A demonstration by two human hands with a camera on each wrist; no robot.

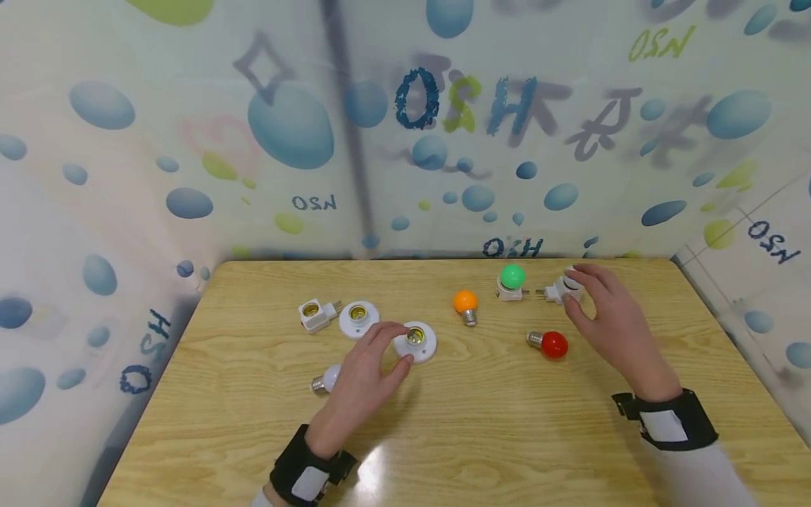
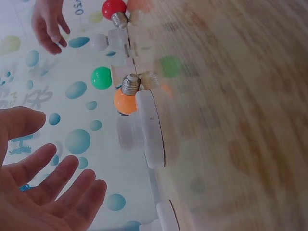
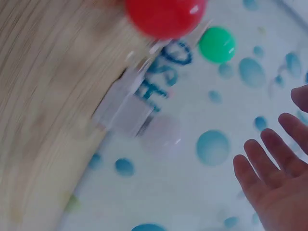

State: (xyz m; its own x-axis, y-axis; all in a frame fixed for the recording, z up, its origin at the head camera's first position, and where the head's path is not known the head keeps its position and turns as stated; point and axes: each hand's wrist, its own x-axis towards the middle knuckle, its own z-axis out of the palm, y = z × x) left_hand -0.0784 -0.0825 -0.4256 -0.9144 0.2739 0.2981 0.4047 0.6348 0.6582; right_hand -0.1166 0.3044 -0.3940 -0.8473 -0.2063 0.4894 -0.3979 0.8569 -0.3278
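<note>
While the left hand (image 1: 364,366) spreads open around a round socket (image 1: 415,341), the right hand (image 1: 608,320) hovers open by a plug socket (image 1: 560,289)

A round white lamp socket (image 1: 415,341) with a brass threaded centre lies flat, opening up, mid-worktop. A white plug-in socket holding a white bulb (image 1: 561,289) lies on its side near the far right edge.

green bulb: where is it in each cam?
Head: green bulb at the far side of the table, seated in a white socket, left of the right hand.
Left wrist: left of centre, above the orange bulb.
Right wrist: top right.
Shared landmark: red bulb.
</note>
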